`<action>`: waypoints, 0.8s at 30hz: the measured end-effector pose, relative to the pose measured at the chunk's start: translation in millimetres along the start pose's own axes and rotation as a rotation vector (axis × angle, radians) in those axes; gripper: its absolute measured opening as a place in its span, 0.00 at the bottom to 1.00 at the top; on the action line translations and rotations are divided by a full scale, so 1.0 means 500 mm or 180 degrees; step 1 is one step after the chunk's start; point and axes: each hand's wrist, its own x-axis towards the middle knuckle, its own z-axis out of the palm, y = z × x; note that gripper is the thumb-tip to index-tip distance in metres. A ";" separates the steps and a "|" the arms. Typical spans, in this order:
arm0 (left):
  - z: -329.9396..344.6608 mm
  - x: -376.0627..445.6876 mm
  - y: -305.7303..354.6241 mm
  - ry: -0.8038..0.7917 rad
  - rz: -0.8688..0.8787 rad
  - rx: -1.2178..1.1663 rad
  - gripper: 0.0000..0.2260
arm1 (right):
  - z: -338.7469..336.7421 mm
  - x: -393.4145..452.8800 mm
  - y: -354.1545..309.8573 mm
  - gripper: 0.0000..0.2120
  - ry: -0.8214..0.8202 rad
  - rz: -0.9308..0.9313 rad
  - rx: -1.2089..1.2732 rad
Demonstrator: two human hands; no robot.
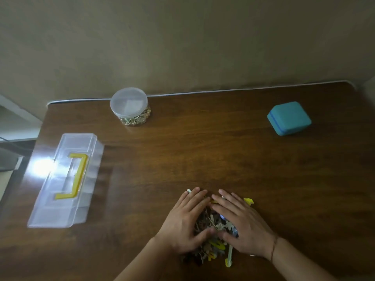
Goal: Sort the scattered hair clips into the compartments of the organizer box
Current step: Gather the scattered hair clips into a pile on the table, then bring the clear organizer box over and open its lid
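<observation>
Hair clips, small mixed-colour pile (pixel 213 226): your left hand (pixel 185 222) and right hand (pixel 241 222) lie flat, fingers spread, gripping nothing; sweeping could scatter strays off the brown wooden table (pixel 203 151), clear lidded organizer box (pixel 67 179) shut.

A dark wooden table (pixel 203 155) was seen bearing a clear organizer box (pixel 65 179) at left, a lidded round jar (pixel 129 107), a teal case (pixel 289 118), and a pile of hair clips (pixel 215 236).

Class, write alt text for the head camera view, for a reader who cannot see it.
Two hands, left hand and right hand, rest flat on a pile of hair clips on a wooden table. A closed clear organizer box lies to the left; a lidded round jar and blue box sit farther back.
</observation>
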 end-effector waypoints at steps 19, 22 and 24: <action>-0.359 -0.216 -0.212 0.1520 -0.3657 0.1170 0.47 | -0.057 0.291 -0.257 0.21 0.0888 -0.0042 0.1353; -0.350 -0.247 -0.233 0.1214 -0.3690 0.0943 0.46 | -0.046 0.343 -0.311 0.19 0.0748 0.0152 0.1772; -0.340 -0.249 -0.234 0.1228 -0.3561 0.0834 0.46 | -0.036 0.368 -0.324 0.19 0.0630 0.0377 0.2063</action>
